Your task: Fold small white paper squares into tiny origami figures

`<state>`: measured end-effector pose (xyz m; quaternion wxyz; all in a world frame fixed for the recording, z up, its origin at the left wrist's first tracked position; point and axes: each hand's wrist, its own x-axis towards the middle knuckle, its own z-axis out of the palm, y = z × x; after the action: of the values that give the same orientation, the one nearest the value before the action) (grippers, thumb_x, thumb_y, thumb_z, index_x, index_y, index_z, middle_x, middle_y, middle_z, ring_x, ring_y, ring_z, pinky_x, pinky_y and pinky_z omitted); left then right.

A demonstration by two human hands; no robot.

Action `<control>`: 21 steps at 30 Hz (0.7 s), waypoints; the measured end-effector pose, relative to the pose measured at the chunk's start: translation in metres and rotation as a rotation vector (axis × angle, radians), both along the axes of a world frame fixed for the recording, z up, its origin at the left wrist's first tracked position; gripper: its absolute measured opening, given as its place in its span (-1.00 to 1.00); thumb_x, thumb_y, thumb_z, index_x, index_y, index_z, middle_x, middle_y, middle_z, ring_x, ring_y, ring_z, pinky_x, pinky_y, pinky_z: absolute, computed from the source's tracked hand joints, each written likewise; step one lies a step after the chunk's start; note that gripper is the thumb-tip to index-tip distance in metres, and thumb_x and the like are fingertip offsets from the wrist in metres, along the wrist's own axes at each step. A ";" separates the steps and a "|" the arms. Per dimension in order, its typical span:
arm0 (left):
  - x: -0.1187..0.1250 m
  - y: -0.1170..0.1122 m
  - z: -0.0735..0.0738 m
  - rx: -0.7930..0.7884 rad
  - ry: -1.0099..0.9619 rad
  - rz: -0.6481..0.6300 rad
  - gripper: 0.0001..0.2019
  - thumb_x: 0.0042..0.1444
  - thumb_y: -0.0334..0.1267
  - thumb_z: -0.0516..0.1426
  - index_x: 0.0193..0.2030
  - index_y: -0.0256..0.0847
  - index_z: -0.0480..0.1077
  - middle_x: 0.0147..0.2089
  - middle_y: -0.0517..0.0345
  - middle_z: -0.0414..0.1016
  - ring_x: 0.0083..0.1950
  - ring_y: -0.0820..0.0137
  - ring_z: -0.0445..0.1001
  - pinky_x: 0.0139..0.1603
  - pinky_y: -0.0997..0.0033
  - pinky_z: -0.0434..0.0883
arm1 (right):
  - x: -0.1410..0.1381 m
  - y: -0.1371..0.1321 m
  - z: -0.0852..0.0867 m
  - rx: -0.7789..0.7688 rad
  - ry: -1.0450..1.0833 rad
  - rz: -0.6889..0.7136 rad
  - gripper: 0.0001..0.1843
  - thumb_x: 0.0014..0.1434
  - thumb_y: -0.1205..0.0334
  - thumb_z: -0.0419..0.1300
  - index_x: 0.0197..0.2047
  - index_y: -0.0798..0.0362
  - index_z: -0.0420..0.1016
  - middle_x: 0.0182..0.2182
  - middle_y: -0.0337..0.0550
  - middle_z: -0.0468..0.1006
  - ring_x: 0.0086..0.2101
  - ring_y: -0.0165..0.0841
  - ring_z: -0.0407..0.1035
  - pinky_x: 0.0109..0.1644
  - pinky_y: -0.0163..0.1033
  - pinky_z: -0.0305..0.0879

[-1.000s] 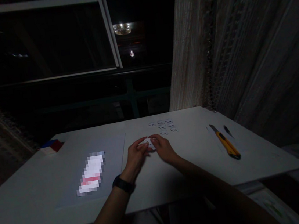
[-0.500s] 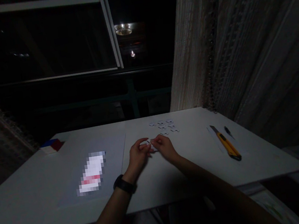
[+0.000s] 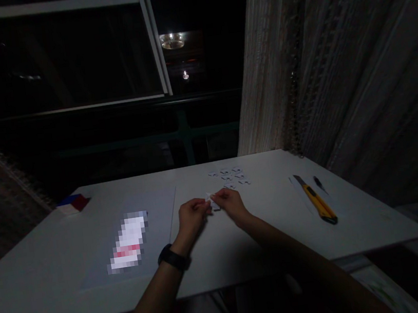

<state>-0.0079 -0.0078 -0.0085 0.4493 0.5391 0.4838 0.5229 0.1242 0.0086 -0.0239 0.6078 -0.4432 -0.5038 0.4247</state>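
Between my two hands is a small white piece of paper (image 3: 208,197), pinched over the middle of the white table. My left hand (image 3: 193,215), with a dark band on its wrist, grips the paper from the left, fingers closed. From the right, my right hand (image 3: 231,204) pinches the same piece between thumb and forefinger. Dim light hides the piece's exact shape. Several small white paper pieces with dark marks (image 3: 226,179) lie in rows just beyond my hands.
A yellow box cutter (image 3: 317,202) and a dark pen (image 3: 319,183) lie at the right. On a pale sheet (image 3: 162,209) at the left rests a lit phone (image 3: 129,240), its screen blurred out. A coloured cube (image 3: 71,204) sits at the far left of the table (image 3: 276,250).
My left hand has shifted slightly left and down, its fingers drawn closer together. The paper piece has turned a little between my fingers. The things on the table have not moved.
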 end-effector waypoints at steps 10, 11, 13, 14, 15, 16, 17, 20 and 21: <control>-0.001 -0.004 0.007 -0.024 -0.080 -0.013 -0.76 -0.26 -0.21 0.28 -0.46 -0.35 0.45 -0.61 0.06 0.46 -0.63 0.45 0.37 -0.64 0.55 0.17 | 0.008 0.004 0.006 -0.009 -0.065 0.115 -0.72 -0.33 0.12 0.33 -0.57 0.12 0.40 -0.63 -0.26 0.43 -0.59 -0.45 0.30 -0.49 -0.32 0.22; -0.001 -0.004 0.008 -0.020 -0.087 -0.011 -0.77 -0.27 -0.22 0.28 -0.47 -0.36 0.46 -0.61 0.06 0.46 -0.62 0.44 0.37 -0.63 0.54 0.18 | 0.009 0.003 0.007 -0.020 -0.079 0.145 -0.71 -0.34 0.11 0.34 -0.58 0.12 0.39 -0.64 -0.26 0.43 -0.60 -0.45 0.29 -0.50 -0.33 0.21; -0.002 -0.004 0.008 -0.003 -0.080 -0.005 -0.78 -0.27 -0.23 0.27 -0.48 -0.35 0.48 -0.62 0.07 0.45 -0.61 0.44 0.36 -0.61 0.52 0.20 | 0.010 0.003 0.008 -0.035 -0.107 0.165 -0.69 -0.35 0.10 0.35 -0.62 0.13 0.37 -0.67 -0.27 0.41 -0.62 -0.46 0.27 -0.53 -0.34 0.18; -0.002 -0.003 0.007 0.012 -0.067 -0.004 -0.79 -0.26 -0.23 0.27 -0.48 -0.35 0.49 -0.62 0.07 0.45 -0.60 0.44 0.36 -0.59 0.51 0.21 | 0.010 0.003 0.007 -0.035 -0.112 0.158 -0.69 -0.35 0.09 0.34 -0.63 0.12 0.36 -0.68 -0.28 0.40 -0.63 -0.47 0.26 -0.54 -0.35 0.17; -0.003 -0.003 0.007 0.032 -0.053 -0.006 -0.79 -0.26 -0.22 0.27 -0.49 -0.35 0.50 -0.61 0.07 0.45 -0.58 0.43 0.37 -0.57 0.50 0.23 | 0.009 0.003 0.006 -0.031 -0.108 0.142 -0.69 -0.35 0.09 0.34 -0.64 0.12 0.35 -0.69 -0.29 0.39 -0.63 -0.47 0.26 -0.55 -0.35 0.16; -0.003 -0.003 0.007 0.051 -0.037 -0.011 -0.78 -0.24 -0.20 0.26 -0.48 -0.34 0.50 -0.61 0.08 0.45 -0.57 0.43 0.37 -0.55 0.49 0.24 | 0.008 0.003 0.005 -0.023 -0.100 0.124 -0.69 -0.34 0.10 0.34 -0.65 0.11 0.34 -0.70 -0.30 0.38 -0.64 -0.48 0.25 -0.56 -0.36 0.15; -0.004 -0.002 0.007 0.068 -0.022 -0.017 -0.77 -0.22 -0.18 0.25 -0.47 -0.34 0.50 -0.60 0.08 0.46 -0.56 0.43 0.36 -0.53 0.49 0.25 | 0.008 0.003 0.004 -0.015 -0.087 0.107 -0.70 -0.34 0.10 0.34 -0.65 0.11 0.34 -0.70 -0.30 0.37 -0.64 -0.48 0.25 -0.56 -0.36 0.15; -0.004 -0.001 0.007 0.103 0.012 -0.029 -0.74 -0.16 -0.13 0.21 -0.42 -0.32 0.51 -0.55 0.07 0.47 -0.52 0.42 0.38 -0.48 0.48 0.28 | 0.005 0.002 0.005 -0.017 -0.029 0.059 -0.70 -0.32 0.10 0.33 -0.65 0.11 0.34 -0.71 -0.30 0.37 -0.65 -0.48 0.25 -0.56 -0.36 0.16; -0.004 -0.001 0.007 0.111 0.018 -0.030 -0.74 -0.17 -0.14 0.21 -0.41 -0.32 0.51 -0.52 0.06 0.49 -0.49 0.41 0.39 -0.45 0.47 0.30 | 0.005 0.001 0.006 -0.024 -0.002 0.049 -0.70 -0.32 0.09 0.33 -0.64 0.11 0.35 -0.70 -0.29 0.38 -0.64 -0.48 0.26 -0.55 -0.35 0.16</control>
<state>-0.0115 -0.0085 -0.0017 0.4223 0.5750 0.4498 0.5372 0.1291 0.0097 -0.0181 0.5910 -0.4386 -0.5101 0.4452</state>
